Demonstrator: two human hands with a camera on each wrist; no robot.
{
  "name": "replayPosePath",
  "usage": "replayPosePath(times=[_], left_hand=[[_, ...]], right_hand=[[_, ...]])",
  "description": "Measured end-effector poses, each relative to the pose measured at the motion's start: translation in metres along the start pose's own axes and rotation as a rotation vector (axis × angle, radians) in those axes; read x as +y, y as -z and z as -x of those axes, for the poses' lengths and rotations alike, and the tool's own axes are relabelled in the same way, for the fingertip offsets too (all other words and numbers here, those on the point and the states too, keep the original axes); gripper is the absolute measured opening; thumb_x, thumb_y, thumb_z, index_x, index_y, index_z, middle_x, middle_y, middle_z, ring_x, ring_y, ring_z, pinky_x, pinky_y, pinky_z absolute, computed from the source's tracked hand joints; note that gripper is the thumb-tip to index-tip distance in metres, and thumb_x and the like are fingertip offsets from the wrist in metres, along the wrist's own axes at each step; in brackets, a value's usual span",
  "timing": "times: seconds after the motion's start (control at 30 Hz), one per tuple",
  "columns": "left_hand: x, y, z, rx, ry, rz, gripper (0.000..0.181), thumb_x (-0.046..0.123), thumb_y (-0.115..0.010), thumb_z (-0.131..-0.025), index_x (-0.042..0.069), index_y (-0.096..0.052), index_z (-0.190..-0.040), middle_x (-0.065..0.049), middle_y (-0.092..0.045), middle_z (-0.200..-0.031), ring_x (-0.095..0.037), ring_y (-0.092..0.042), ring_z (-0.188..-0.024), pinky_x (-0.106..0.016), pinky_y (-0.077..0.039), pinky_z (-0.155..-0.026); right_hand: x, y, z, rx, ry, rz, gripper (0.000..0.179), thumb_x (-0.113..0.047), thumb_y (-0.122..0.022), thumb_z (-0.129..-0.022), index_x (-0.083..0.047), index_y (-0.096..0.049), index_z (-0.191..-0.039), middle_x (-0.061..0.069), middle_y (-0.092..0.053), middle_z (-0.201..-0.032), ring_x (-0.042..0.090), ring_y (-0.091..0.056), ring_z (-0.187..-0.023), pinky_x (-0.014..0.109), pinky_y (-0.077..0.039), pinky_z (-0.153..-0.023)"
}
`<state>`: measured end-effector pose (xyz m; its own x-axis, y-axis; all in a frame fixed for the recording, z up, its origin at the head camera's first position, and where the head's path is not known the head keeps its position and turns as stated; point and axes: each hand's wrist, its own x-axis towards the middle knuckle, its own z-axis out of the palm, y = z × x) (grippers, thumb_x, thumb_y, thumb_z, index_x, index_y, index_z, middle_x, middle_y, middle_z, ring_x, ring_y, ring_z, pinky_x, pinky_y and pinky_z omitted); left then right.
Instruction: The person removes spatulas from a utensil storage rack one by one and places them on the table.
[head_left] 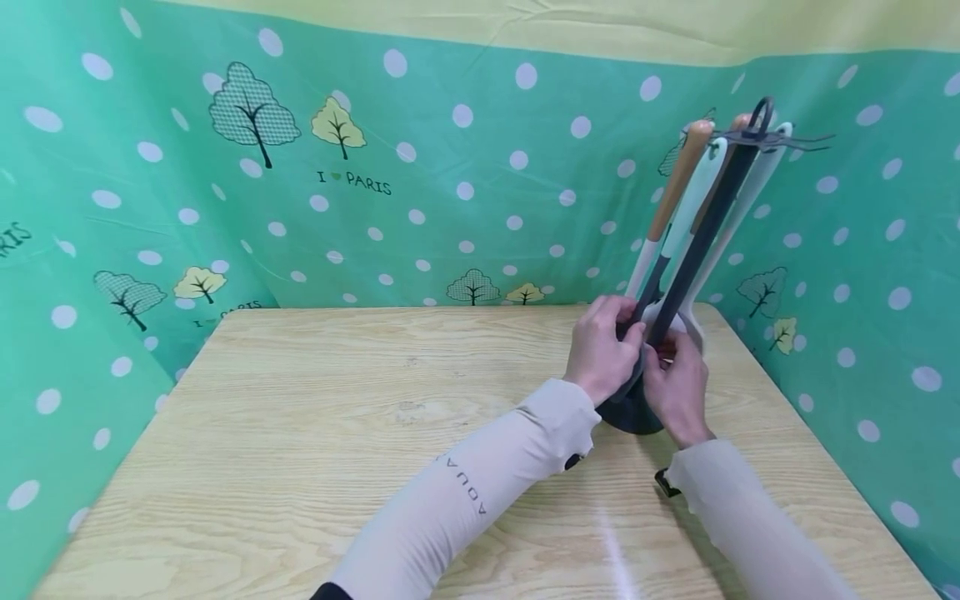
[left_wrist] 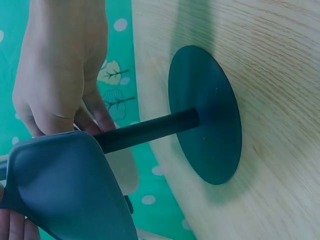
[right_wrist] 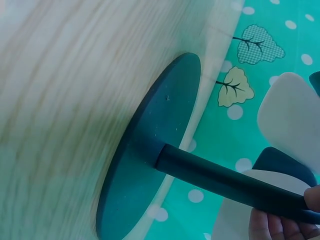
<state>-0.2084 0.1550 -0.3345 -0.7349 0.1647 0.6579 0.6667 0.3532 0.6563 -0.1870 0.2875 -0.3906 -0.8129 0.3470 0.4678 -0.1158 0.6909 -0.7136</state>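
At the table's right side stands a black utensil stand point(head_left: 701, 242) with a thin pole, a round base point(left_wrist: 205, 120) and a hooked ring on top. Kitchen utensils with wooden and mint handles point(head_left: 702, 192) hang from the ring around the pole. My right hand point(head_left: 678, 383) grips the pole below the middle; its fingers point(right_wrist: 280, 227) curl round it in the right wrist view. To the left of the pole, my left hand point(head_left: 603, 346) pinches a black spatula point(left_wrist: 65, 185) near its neck. Pale utensil heads point(right_wrist: 290, 117) hang behind the pole.
The stand's base is on the light wooden table point(head_left: 360, 417), near its back right corner. A green dotted curtain point(head_left: 450, 167) rises behind the table and along both sides, close to the stand on the right.
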Motion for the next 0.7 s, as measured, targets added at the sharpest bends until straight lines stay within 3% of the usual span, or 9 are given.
replayPosePath(times=[0.7], left_hand=[[-0.007,0.013,0.004,-0.007,-0.034,-0.017,0.021,0.007,-0.070,-0.085,0.006,-0.065,-0.105,-0.003,-0.062,-0.097,-0.011,-0.060,-0.088,-0.009,-0.044,-0.082]], right_hand=[[-0.007,-0.004,0.007,-0.016,-0.009,-0.010,0.026,-0.017,-0.053,-0.097,-0.001,-0.051,-0.117,0.015,-0.057,-0.108,0.025,-0.057,-0.092,0.045,-0.053,-0.085]])
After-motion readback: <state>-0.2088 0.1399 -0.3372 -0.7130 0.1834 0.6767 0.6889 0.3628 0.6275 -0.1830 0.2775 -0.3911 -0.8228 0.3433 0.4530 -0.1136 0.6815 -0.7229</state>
